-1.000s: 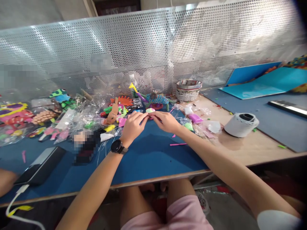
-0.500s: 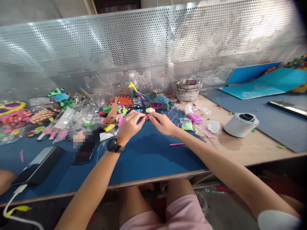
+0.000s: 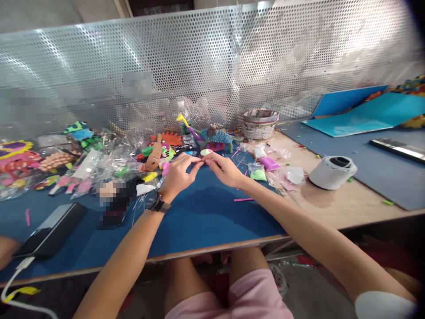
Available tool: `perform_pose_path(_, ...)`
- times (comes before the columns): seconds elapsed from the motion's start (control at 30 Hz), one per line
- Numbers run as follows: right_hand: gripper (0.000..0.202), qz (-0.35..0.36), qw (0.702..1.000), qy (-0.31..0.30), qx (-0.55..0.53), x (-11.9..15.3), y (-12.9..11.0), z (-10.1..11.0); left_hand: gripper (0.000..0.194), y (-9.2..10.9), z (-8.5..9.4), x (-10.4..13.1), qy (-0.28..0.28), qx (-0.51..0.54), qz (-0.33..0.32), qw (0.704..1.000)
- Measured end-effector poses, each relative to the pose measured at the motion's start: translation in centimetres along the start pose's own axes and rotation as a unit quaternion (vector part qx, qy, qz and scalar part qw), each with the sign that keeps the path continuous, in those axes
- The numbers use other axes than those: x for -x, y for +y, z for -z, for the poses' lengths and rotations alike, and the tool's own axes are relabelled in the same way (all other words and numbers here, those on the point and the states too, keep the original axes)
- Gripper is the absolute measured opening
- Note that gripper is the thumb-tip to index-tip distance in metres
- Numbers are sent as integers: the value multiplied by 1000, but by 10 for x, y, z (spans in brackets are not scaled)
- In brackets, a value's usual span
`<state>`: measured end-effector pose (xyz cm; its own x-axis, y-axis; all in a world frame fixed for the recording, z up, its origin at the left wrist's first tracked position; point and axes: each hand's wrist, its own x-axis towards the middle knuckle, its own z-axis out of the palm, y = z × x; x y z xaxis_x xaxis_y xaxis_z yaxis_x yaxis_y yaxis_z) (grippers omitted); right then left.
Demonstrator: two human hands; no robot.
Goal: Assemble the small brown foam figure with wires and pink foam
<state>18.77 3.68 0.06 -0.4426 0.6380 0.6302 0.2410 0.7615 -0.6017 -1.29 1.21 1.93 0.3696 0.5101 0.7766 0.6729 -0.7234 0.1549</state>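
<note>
My left hand (image 3: 181, 173) and my right hand (image 3: 226, 169) meet over the blue mat (image 3: 206, 212), fingertips almost touching. Both are pinched closed around something too small to make out. A pale green and white piece (image 3: 206, 152) shows just behind the right fingertips. Beyond the hands stands a blue, spotted clay animal (image 3: 217, 136), with a yellow and purple giraffe-like figure (image 3: 182, 118) to its left. A brown clay piece (image 3: 154, 156) lies left of my left hand.
Bagged clay figures (image 3: 59, 161), a phone (image 3: 116, 206) and a power bank (image 3: 51, 228) occupy the left. On the right are clay packets (image 3: 269, 164), a basket (image 3: 260, 125) and a white roll (image 3: 332, 173). Someone's arm (image 3: 7, 251) shows at the left edge.
My fingertips have shifted slightly, and the right fingers now cover more of the pale green and white piece. The whole view has moved a little.
</note>
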Motion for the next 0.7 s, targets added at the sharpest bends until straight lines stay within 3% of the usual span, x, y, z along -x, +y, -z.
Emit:
perform_pose_path(0.13,28,13,1000,22,14,1,-3,0,24,8,-1,-2,25,68,89,993)
perform_pose_path(0.23,28,30,998,30,41,2,-5,1,32,12,-1,-6,17,178,168,969)
perform_pose_path(0.3,28,48,997,29,56,3,-5,2,36,11,-2,-8,-2,271,219,937)
perform_pose_path(0.4,27,74,994,19,79,4,-5,6,40,6,-4,-11,-51,405,298,863)
perform_pose_path(0.5,27,87,991,9,103,5,-3,8,40,3,-5,-12,-111,466,353,804)
perform_pose_path(0.57,27,85,990,13,110,5,-3,7,41,5,-5,-12,-119,437,348,821)
perform_pose_path(0.7,25,44,993,31,108,5,-6,-1,42,13,-2,-9,-5,178,225,958)
